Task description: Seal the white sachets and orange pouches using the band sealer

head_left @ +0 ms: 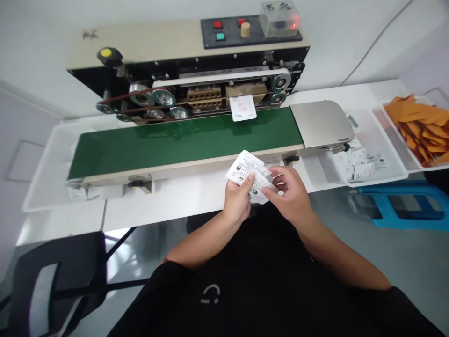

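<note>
My left hand (237, 199) is closed around a small stack of white printed packets (245, 171), thumb on top. My right hand (289, 192) pinches the lower packets of the same stack from the right side. Both hands hover just in front of the green conveyor belt (175, 140) of a band sealing machine (189, 70). One white packet (242, 108) with red print stands on the belt's far edge, its top caught in the sealing track.
A white tray (382, 157) at the right holds several white packets. A further tray (421, 128) holds orange packets. A blue stool (403, 206) stands below them, a black chair (52, 281) at lower left. A white tray (45, 168) sits under the belt's left end.
</note>
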`<state>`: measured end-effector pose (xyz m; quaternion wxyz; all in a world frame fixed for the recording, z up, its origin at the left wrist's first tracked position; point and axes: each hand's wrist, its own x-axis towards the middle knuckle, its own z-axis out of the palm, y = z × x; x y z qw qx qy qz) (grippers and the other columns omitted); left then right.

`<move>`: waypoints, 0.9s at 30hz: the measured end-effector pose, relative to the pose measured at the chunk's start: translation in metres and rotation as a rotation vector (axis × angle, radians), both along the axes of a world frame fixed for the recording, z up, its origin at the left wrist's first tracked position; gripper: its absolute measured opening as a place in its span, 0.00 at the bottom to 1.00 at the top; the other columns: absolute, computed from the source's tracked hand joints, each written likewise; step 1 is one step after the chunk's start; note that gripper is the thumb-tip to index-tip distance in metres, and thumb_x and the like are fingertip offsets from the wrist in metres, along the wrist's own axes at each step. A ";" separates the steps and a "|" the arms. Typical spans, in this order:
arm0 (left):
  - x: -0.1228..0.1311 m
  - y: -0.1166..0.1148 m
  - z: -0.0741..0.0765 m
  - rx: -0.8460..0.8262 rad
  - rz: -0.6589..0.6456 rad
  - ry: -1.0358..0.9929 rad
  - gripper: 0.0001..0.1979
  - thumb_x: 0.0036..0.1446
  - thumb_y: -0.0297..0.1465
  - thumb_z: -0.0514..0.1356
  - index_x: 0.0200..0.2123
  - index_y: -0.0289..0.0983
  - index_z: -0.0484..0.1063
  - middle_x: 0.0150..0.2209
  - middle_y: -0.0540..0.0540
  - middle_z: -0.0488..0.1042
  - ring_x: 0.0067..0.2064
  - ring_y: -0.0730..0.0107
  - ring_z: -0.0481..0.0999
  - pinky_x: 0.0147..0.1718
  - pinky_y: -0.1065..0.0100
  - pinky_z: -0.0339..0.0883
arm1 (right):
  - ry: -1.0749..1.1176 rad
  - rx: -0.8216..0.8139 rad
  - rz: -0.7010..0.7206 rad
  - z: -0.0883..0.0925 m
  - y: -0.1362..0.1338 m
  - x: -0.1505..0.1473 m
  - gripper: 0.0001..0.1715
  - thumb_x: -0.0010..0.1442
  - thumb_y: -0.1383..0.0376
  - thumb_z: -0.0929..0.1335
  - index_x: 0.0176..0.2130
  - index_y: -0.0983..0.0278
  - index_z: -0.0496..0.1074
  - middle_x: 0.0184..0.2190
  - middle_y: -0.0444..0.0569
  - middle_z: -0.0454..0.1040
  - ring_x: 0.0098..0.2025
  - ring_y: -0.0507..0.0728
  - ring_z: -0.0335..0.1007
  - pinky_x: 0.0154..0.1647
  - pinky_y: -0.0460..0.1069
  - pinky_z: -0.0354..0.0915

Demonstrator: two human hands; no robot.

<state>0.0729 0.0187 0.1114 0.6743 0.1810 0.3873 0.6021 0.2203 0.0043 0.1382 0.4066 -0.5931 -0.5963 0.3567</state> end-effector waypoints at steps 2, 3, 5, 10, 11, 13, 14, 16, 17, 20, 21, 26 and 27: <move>0.005 0.000 0.002 0.022 -0.001 0.001 0.25 0.54 0.40 0.78 0.52 0.37 0.80 0.50 0.39 0.86 0.51 0.51 0.87 0.54 0.55 0.81 | -0.024 0.008 -0.013 -0.004 -0.002 0.001 0.31 0.57 0.62 0.78 0.59 0.53 0.73 0.53 0.51 0.70 0.42 0.57 0.71 0.39 0.55 0.76; 0.007 0.000 0.003 0.026 -0.003 0.005 0.26 0.55 0.41 0.78 0.52 0.37 0.79 0.51 0.39 0.86 0.51 0.51 0.87 0.54 0.54 0.80 | -0.017 0.009 -0.015 -0.005 -0.003 0.002 0.32 0.58 0.62 0.78 0.60 0.53 0.73 0.54 0.52 0.69 0.44 0.58 0.72 0.40 0.56 0.77; 0.010 0.000 0.004 0.026 0.003 0.014 0.27 0.56 0.43 0.77 0.54 0.37 0.79 0.51 0.38 0.86 0.52 0.50 0.87 0.54 0.54 0.81 | 0.008 0.011 -0.014 -0.009 -0.005 0.003 0.32 0.59 0.61 0.77 0.61 0.53 0.73 0.56 0.53 0.68 0.46 0.59 0.73 0.41 0.56 0.78; 0.013 0.001 0.005 0.007 0.066 0.035 0.28 0.60 0.51 0.72 0.55 0.38 0.77 0.53 0.38 0.84 0.58 0.47 0.84 0.56 0.54 0.79 | 0.042 -0.029 -0.022 -0.015 -0.005 0.006 0.31 0.58 0.59 0.78 0.60 0.54 0.74 0.60 0.55 0.68 0.46 0.59 0.74 0.38 0.56 0.78; 0.012 0.001 0.005 0.005 0.078 0.042 0.28 0.60 0.51 0.72 0.55 0.39 0.77 0.53 0.38 0.84 0.59 0.47 0.83 0.57 0.54 0.79 | 0.049 -0.051 -0.023 -0.015 -0.005 0.008 0.33 0.58 0.58 0.78 0.61 0.55 0.74 0.59 0.55 0.69 0.45 0.59 0.75 0.37 0.55 0.78; 0.011 0.003 0.006 0.009 0.099 0.057 0.27 0.60 0.50 0.72 0.55 0.39 0.78 0.54 0.39 0.84 0.60 0.48 0.82 0.59 0.54 0.78 | 0.060 -0.117 -0.002 -0.013 -0.003 0.011 0.36 0.59 0.57 0.78 0.64 0.55 0.73 0.54 0.53 0.74 0.44 0.60 0.77 0.40 0.56 0.78; 0.010 0.004 0.007 0.014 0.111 0.064 0.27 0.60 0.50 0.72 0.55 0.39 0.78 0.55 0.39 0.84 0.61 0.48 0.82 0.59 0.55 0.78 | 0.061 -0.157 0.019 -0.012 -0.002 0.013 0.36 0.60 0.56 0.78 0.65 0.55 0.73 0.50 0.52 0.76 0.42 0.59 0.77 0.41 0.57 0.78; 0.007 0.007 0.007 0.023 0.130 0.078 0.28 0.61 0.50 0.72 0.57 0.39 0.78 0.56 0.39 0.83 0.62 0.48 0.81 0.60 0.55 0.77 | 0.039 -0.209 0.050 -0.007 0.000 0.017 0.33 0.61 0.57 0.77 0.64 0.53 0.75 0.43 0.48 0.79 0.40 0.59 0.77 0.45 0.58 0.76; 0.006 0.008 0.006 0.025 0.134 0.081 0.28 0.61 0.49 0.71 0.58 0.40 0.77 0.57 0.38 0.83 0.62 0.48 0.81 0.60 0.55 0.77 | 0.009 -0.209 0.052 -0.005 0.001 0.019 0.30 0.62 0.58 0.76 0.62 0.53 0.77 0.42 0.47 0.80 0.39 0.59 0.77 0.46 0.58 0.75; 0.003 0.010 0.005 0.023 0.147 0.080 0.29 0.62 0.49 0.71 0.60 0.40 0.76 0.58 0.38 0.83 0.62 0.50 0.81 0.61 0.55 0.76 | -0.054 -0.138 0.021 0.000 0.004 0.028 0.13 0.60 0.59 0.77 0.46 0.53 0.84 0.41 0.48 0.79 0.43 0.61 0.75 0.50 0.60 0.72; 0.001 0.010 0.005 0.021 0.153 0.080 0.30 0.62 0.49 0.71 0.61 0.40 0.76 0.58 0.38 0.83 0.62 0.50 0.82 0.62 0.55 0.76 | -0.031 -0.109 0.014 0.001 0.004 0.031 0.08 0.60 0.59 0.77 0.42 0.54 0.85 0.42 0.48 0.78 0.45 0.61 0.74 0.51 0.60 0.71; -0.009 0.008 0.001 -0.001 0.160 0.082 0.29 0.62 0.48 0.72 0.61 0.40 0.76 0.58 0.38 0.83 0.61 0.51 0.83 0.62 0.55 0.76 | 0.156 0.002 -0.014 0.009 0.000 0.053 0.07 0.60 0.60 0.78 0.41 0.49 0.88 0.39 0.48 0.69 0.43 0.58 0.70 0.48 0.57 0.71; -0.011 0.006 0.000 -0.007 0.153 0.083 0.29 0.62 0.48 0.72 0.61 0.41 0.76 0.57 0.38 0.83 0.60 0.51 0.83 0.62 0.55 0.76 | 0.173 0.024 -0.037 0.011 -0.001 0.056 0.09 0.61 0.61 0.77 0.42 0.48 0.88 0.36 0.47 0.68 0.40 0.57 0.69 0.45 0.56 0.70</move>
